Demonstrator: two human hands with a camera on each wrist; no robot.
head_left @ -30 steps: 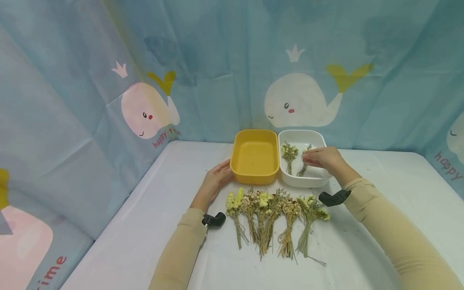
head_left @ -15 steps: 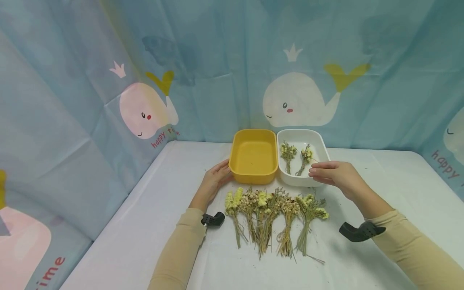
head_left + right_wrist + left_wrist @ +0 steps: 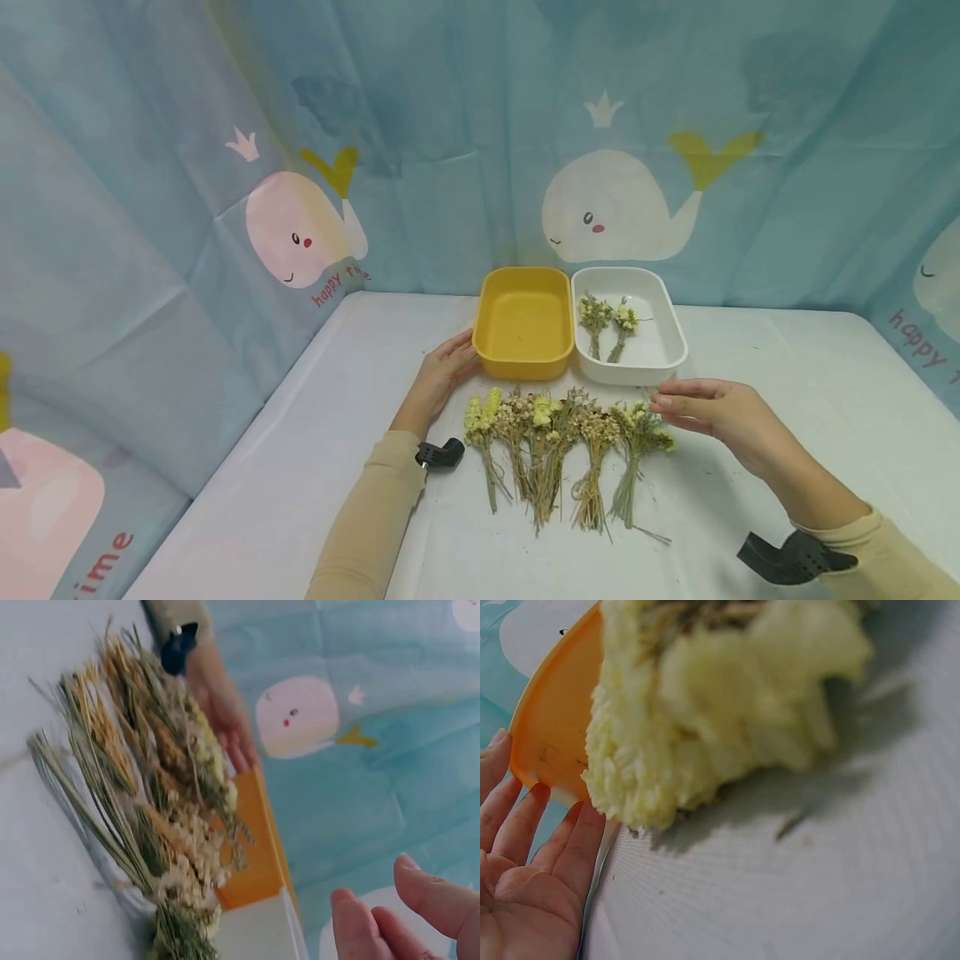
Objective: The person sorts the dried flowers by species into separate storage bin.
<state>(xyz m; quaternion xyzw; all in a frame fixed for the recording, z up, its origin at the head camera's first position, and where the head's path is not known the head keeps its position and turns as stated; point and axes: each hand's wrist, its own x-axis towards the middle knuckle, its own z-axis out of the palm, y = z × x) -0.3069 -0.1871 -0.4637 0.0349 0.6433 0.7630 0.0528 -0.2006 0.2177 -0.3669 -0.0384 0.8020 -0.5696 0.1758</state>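
Note:
My left hand [image 3: 438, 379] rests its straight fingertips against the left side of the yellow container [image 3: 523, 368]; the left wrist view shows the fingers [image 3: 514, 825] at the orange-looking wall. My right hand [image 3: 723, 412] hovers over the table just right of the rightmost dried flower bunch [image 3: 636, 446], with nothing between thumb and fingers [image 3: 431, 896] in the right wrist view. The white container [image 3: 663, 367] stands against the yellow one on its right. Inside it, side by side, lie two small bunches of dried flowers, a left bunch [image 3: 594, 312] and a right bunch [image 3: 624, 321].
In front of the containers lies a row of several dried flower bunches [image 3: 540, 425], heads away from me, stems toward me. A loose stem [image 3: 651, 534] lies near the right end. A blue whale-print curtain [image 3: 450, 208] stands behind the white-covered table [image 3: 810, 375].
My right hand has withdrawn from the white container, moving right and toward me. The right-hand bunch in it now lies closer to the left one. My left hand stays put.

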